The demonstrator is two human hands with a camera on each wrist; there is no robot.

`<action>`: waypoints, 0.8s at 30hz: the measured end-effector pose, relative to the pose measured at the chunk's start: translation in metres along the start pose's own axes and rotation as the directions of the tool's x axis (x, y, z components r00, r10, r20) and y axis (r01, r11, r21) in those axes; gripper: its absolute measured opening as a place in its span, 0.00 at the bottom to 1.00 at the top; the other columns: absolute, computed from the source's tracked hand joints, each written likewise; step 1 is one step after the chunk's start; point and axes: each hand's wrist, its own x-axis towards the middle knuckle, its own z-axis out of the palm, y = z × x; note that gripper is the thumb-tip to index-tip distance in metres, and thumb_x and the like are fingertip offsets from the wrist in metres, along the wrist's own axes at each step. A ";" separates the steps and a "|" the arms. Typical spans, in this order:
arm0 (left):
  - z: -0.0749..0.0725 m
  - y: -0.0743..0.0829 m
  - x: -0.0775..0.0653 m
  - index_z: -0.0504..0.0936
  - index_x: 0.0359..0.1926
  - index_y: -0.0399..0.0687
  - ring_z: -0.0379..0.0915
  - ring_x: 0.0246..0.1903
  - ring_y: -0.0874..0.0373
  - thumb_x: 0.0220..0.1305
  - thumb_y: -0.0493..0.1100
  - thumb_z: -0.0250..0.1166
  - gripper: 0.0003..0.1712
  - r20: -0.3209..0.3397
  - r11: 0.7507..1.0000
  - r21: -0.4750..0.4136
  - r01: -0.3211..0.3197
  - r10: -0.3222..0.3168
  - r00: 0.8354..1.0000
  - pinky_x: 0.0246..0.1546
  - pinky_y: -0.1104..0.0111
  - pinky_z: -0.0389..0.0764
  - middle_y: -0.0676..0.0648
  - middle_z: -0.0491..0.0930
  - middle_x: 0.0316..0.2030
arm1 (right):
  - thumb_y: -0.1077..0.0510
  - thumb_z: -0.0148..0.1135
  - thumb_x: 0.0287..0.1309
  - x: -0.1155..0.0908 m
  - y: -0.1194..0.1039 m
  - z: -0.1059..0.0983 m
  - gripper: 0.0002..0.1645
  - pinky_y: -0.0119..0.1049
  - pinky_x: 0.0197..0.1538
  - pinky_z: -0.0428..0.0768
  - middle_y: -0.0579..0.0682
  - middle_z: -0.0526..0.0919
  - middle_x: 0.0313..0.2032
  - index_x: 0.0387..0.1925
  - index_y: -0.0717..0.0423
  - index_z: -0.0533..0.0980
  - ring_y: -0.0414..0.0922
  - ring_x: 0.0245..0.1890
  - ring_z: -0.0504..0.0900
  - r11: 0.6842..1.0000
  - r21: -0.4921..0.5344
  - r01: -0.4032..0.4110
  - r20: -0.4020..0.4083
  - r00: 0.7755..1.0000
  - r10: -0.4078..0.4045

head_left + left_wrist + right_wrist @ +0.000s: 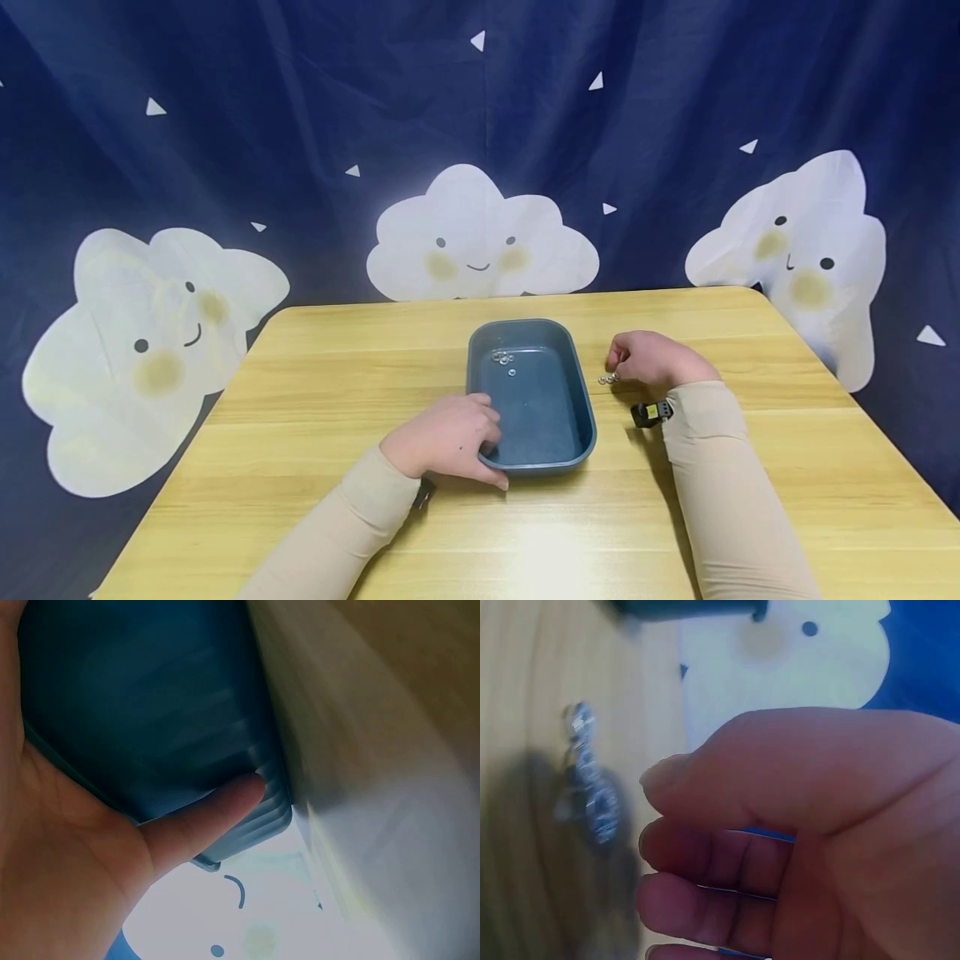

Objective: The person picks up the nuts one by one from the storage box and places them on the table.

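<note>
A blue-grey plastic tray (pixel 532 408) with rounded corners stands on the table. My left hand (pixel 453 437) grips its near-left rim, with fingers over the edge inside; in the left wrist view the thumb (pixel 217 814) lies along the outer wall. Several small shiny metal pieces (pixel 503 359), nut-like in look, lie toward the tray's far left. More such pieces (pixel 592 776) sit in a short row on the table right of the tray. Just beside that row, my right hand (pixel 656 358) hovers with loosely bent fingers; the right wrist view shows nothing between thumb and fingers.
The wooden table (pixel 360 358) has a rounded far edge. Behind it hangs a dark blue curtain (pixel 315 100) printed with white clouds and triangles. A small black device (pixel 651 413) sits at the right wrist.
</note>
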 end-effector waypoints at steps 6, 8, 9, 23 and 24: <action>-0.001 0.001 0.000 0.71 0.16 0.61 0.59 0.29 0.61 0.49 0.79 0.67 0.32 0.008 1.000 -0.003 0.005 -0.005 1.000 0.25 0.72 0.62 0.63 0.63 0.21 | 0.63 0.59 0.56 -0.003 -0.017 -0.009 0.05 0.43 0.40 0.71 0.47 0.77 0.29 0.36 0.55 0.76 0.46 0.30 0.73 0.997 -0.060 0.056 -0.059 0.997 -0.059; -0.002 0.001 0.000 0.71 0.16 0.61 0.59 0.29 0.61 0.49 0.79 0.67 0.31 0.010 1.000 -0.005 0.007 -0.007 1.000 0.25 0.72 0.62 0.63 0.63 0.21 | 0.62 0.59 0.55 -0.005 -0.024 -0.012 0.06 0.43 0.39 0.70 0.47 0.76 0.28 0.37 0.55 0.76 0.46 0.29 0.73 0.995 -0.068 0.068 -0.074 0.995 -0.073; -0.002 0.001 0.000 0.71 0.16 0.61 0.59 0.29 0.61 0.49 0.79 0.67 0.31 0.010 1.000 -0.005 0.008 -0.008 1.000 0.25 0.72 0.62 0.63 0.63 0.21 | 0.62 0.59 0.55 -0.006 -0.028 -0.013 0.07 0.43 0.38 0.70 0.47 0.76 0.28 0.37 0.55 0.76 0.46 0.29 0.73 0.995 -0.072 0.072 -0.082 0.994 -0.078; -0.004 0.002 0.001 0.71 0.16 0.61 0.59 0.29 0.61 0.49 0.78 0.67 0.32 0.017 1.000 -0.004 0.004 -0.004 1.000 0.26 0.71 0.62 0.62 0.63 0.21 | 0.61 0.61 0.55 -0.009 -0.068 -0.010 0.09 0.42 0.37 0.75 0.44 0.79 0.27 0.40 0.55 0.77 0.43 0.27 0.76 0.982 -0.069 0.178 -0.121 0.975 -0.186; -0.004 0.002 0.001 0.71 0.16 0.61 0.59 0.29 0.61 0.50 0.78 0.67 0.32 0.019 1.000 -0.004 0.002 -0.002 1.000 0.26 0.71 0.63 0.62 0.63 0.21 | 0.61 0.62 0.56 -0.009 -0.070 -0.009 0.09 0.42 0.37 0.75 0.44 0.79 0.28 0.40 0.55 0.78 0.43 0.27 0.76 0.980 -0.065 0.186 -0.118 0.974 -0.192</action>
